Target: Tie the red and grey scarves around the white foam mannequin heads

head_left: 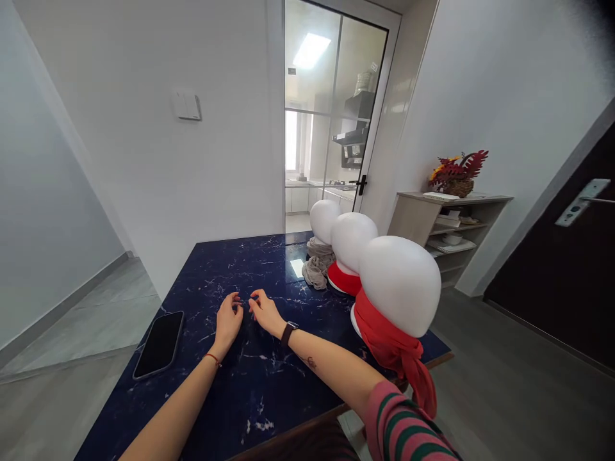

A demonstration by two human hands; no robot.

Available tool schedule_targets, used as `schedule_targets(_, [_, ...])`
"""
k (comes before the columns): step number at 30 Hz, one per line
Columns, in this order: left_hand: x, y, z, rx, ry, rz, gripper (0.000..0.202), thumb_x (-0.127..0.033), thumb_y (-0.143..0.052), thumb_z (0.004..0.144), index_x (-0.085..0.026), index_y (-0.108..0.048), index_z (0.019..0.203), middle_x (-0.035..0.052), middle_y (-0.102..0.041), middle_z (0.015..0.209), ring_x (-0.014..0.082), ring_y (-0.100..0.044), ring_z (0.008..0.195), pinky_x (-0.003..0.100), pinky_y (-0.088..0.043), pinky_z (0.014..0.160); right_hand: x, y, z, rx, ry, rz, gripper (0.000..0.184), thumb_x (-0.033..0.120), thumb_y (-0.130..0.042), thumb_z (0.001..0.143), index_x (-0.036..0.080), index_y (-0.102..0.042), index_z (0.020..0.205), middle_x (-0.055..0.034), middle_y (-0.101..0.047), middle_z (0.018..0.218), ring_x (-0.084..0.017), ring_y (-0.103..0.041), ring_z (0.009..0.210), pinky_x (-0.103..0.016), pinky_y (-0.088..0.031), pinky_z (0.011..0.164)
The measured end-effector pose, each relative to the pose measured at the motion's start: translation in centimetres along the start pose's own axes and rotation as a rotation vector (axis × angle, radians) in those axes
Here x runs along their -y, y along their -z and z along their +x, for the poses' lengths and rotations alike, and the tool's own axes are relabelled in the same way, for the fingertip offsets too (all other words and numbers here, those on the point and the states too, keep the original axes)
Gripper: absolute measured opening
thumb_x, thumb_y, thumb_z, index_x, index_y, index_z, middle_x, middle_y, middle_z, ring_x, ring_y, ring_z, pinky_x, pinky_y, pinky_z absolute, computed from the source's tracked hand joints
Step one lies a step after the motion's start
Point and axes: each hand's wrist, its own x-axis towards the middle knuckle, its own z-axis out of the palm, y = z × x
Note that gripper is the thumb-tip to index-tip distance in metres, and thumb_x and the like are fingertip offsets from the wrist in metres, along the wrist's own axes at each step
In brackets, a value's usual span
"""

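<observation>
Now | left hand (228,320), right hand (265,312) rest on dark-blue marbled bench (254,390), frame centre | grips loosely apart, empty | black smartphone (159,344) lower left

white walls (144,179), grey floor (504,397), glass door (312,128), wooden shelf (416,221)

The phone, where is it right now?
In the head view the phone lies flat near the left edge of the dark marble table, left of the left hand, not touching it.
</observation>
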Motion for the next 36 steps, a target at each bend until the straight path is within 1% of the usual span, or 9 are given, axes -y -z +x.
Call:
schedule_targets(2, [0.8, 0.0, 0.1, -0.030, 0.000, -0.003, 0.034, -0.023, -0.044, 0.076, -0.016, -0.055, 0.106, 0.0117, -0.065, 0.101, 0.0235, -0.065, 0.089, 0.041, -0.051, 0.085, -1.4, 0.0, 0.4, -0.015, 0.008, -0.016, 0.011, 0.023, -0.047, 0.089, 0.023, -0.052, 0.099, 0.0046, -0.058, 0.064, -0.012, -0.054, 0.056, -0.023, -0.040, 0.058])
schedule_targets(5, [1.6, -0.2, 0.0, -0.032, 0.020, -0.022, 0.032, -0.026, -0.043, 0.077, -0.016, -0.056, 0.105, 0.0107, -0.065, 0.099, 0.0234, -0.064, 0.087, 0.041, -0.051, 0.084, -3.1, 1.7, 0.0, -0.096, 0.006, -0.041, 0.011, 0.026, -0.047, 0.089, 0.022, -0.055, 0.097, 0.0041, -0.056, 0.061, -0.014, -0.054, 0.058, -0.024, -0.038, 0.059])
schedule_targets(8, [1.6, -0.4, -0.1, 0.006, 0.018, -0.029, 0.033, -0.029, -0.044, 0.078, -0.017, -0.056, 0.106, 0.0104, -0.064, 0.102, 0.0236, -0.063, 0.089, 0.040, -0.051, 0.082, -3.8, 3.6, -0.6, -0.188, -0.017, -0.050, 0.015, 0.033, -0.048, 0.088, 0.022, -0.057, 0.091, 0.0042, -0.052, 0.058, -0.015, -0.051, 0.055, -0.024, -0.035, 0.055])
schedule_targets(10, [1.3, -0.3, -0.2, 0.021, 0.014, -0.029, 0.033, -0.031, -0.043, 0.080, -0.018, -0.056, 0.107, 0.0100, -0.063, 0.103, 0.0240, -0.062, 0.090, 0.041, -0.051, 0.081, -3.9, 4.2, -0.8, -0.186, -0.025, -0.033, 0.018, 0.036, -0.048, 0.087, 0.021, -0.058, 0.085, 0.0044, -0.050, 0.056, -0.014, -0.048, 0.053, -0.024, -0.033, 0.052])
schedule_targets(15, [1.1, 0.3, -0.6, 0.013, 0.013, -0.036, 0.032, -0.031, -0.042, 0.080, -0.018, -0.056, 0.106, 0.0074, -0.061, 0.096, 0.0221, -0.061, 0.084, 0.039, -0.050, 0.078, -3.6, 3.9, -1.5, -0.071, 0.012, 0.015, 0.026, 0.040, -0.049, 0.086, 0.020, -0.061, 0.076, 0.0047, -0.048, 0.054, -0.011, -0.042, 0.051, -0.022, -0.031, 0.049])
schedule_targets(19, [1.0, 1.0, -0.9, -0.004, 0.028, -0.042, 0.032, -0.031, -0.043, 0.078, -0.019, -0.056, 0.105, 0.0053, -0.061, 0.091, 0.0199, -0.060, 0.077, 0.036, -0.050, 0.075, -3.4, 3.7, -2.1, -0.020, 0.063, -0.029, 0.027, 0.038, -0.049, 0.086, 0.019, -0.062, 0.072, 0.0040, -0.049, 0.055, -0.011, -0.042, 0.052, -0.022, -0.031, 0.051])
schedule_targets(27, [1.2, 1.5, -0.9, -0.055, 0.100, -0.048, 0.035, -0.029, -0.047, 0.072, -0.017, -0.057, 0.103, 0.0036, -0.060, 0.087, 0.0167, -0.059, 0.070, 0.031, -0.048, 0.070, -3.4, 4.3, -2.2, -0.105, 0.033, -0.060, 0.026, 0.037, -0.048, 0.086, 0.019, -0.061, 0.072, 0.0041, -0.048, 0.054, -0.011, -0.043, 0.052, -0.022, -0.031, 0.052])
schedule_targets(31, [1.3, 1.9, -0.9, -0.077, 0.126, -0.035, 0.037, -0.027, -0.048, 0.069, -0.016, -0.058, 0.102, 0.0013, -0.058, 0.081, 0.0144, -0.055, 0.064, 0.028, -0.046, 0.066, -3.6, 4.5, -2.0, -0.133, 0.009, -0.047, 0.025, 0.035, -0.048, 0.086, 0.018, -0.061, 0.072, 0.0044, -0.049, 0.054, -0.011, -0.045, 0.052, -0.022, -0.032, 0.053])
schedule_targets(36, [1.9, 2.1, -0.6, -0.103, 0.178, -0.065, 0.041, -0.026, -0.049, 0.065, -0.016, -0.057, 0.104, -0.0002, -0.056, 0.076, 0.0139, -0.053, 0.062, 0.026, -0.043, 0.061, -3.7, 4.7, -2.0, -0.162, -0.003, -0.037, 0.025, 0.035, -0.048, 0.085, 0.018, -0.060, 0.072, 0.0053, -0.049, 0.053, -0.011, -0.046, 0.052, -0.022, -0.033, 0.054])
